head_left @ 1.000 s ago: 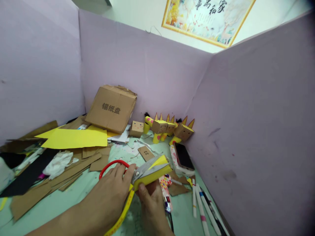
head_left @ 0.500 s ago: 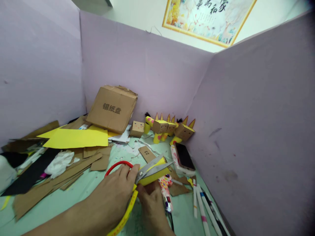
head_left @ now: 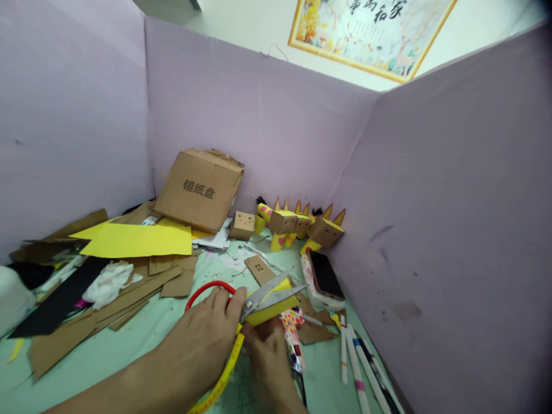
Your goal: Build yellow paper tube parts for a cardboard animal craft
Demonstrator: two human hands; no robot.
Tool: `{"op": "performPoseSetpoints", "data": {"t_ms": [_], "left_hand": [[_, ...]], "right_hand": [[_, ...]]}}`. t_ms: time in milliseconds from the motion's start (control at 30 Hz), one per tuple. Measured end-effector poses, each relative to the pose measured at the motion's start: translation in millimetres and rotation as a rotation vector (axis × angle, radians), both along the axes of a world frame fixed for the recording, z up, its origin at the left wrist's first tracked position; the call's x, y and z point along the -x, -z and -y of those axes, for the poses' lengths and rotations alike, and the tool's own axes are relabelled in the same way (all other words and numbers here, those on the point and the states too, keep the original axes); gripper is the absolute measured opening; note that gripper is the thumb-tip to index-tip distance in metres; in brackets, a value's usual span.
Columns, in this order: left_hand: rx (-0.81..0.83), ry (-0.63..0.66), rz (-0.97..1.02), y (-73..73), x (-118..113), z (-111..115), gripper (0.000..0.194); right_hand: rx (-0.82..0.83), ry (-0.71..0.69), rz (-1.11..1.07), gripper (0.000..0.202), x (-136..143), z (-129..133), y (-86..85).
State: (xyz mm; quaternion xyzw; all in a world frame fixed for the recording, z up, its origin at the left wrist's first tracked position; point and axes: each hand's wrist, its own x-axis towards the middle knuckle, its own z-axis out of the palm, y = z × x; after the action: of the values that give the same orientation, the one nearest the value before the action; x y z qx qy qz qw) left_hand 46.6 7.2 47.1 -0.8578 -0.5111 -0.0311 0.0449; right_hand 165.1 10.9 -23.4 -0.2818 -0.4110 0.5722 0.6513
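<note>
My left hand (head_left: 211, 328) is closed on red-handled scissors (head_left: 276, 296), pointing right with the blades apart. Between and behind the blades lies a yellow rolled piece (head_left: 269, 311), like a paper-covered tube. Gripping its near end from below is my right hand (head_left: 269, 345), its fingers partly hidden. A yellow strip with small marks (head_left: 226, 374), resembling a soft tape measure, hangs from between the hands towards the bottom edge. Whether a blade sits inside the rolled piece, I cannot tell. A patterned glue gun (head_left: 293, 336) lies just right of my right hand.
Cardboard strips (head_left: 125, 299), yellow paper (head_left: 142, 240) and crumpled white tissue (head_left: 110, 284) lie left. A cardboard box (head_left: 200, 190) leans at the back. Giraffe-like figures (head_left: 282, 224) stand by the corner; a phone (head_left: 326, 275) and several white marker pens (head_left: 357, 368) lie right.
The whole view has shifted slightly, so things appear a little further right. Both hands, the scissors and the yellow rolled piece keep almost the same pose.
</note>
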Motion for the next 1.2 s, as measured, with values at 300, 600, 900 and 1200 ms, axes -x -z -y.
{"op": "performPoseSetpoints", "data": {"t_ms": [300, 600, 900, 1200], "left_hand": [[-0.02, -0.001, -0.033, 1.8, 1.2, 1.3, 0.056], [-0.032, 0.003, -0.09, 2.6, 2.1, 0.2, 0.055], [0.044, -0.003, -0.06, -4.0, 3.6, 2.3, 0.058], [-0.049, 0.011, -0.103, -0.9, 1.9, 3.3, 0.055]], "right_hand": [[0.012, 0.013, 0.005, 0.057, 1.1, 0.4, -3.0], [0.023, 0.007, -0.004, 0.054, 2.0, 0.4, 1.0], [-0.005, 0.007, -0.025, 0.053, 1.9, -0.5, 1.4], [-0.006, 0.019, 0.017, 0.06, 0.0, -1.5, 3.7]]}}
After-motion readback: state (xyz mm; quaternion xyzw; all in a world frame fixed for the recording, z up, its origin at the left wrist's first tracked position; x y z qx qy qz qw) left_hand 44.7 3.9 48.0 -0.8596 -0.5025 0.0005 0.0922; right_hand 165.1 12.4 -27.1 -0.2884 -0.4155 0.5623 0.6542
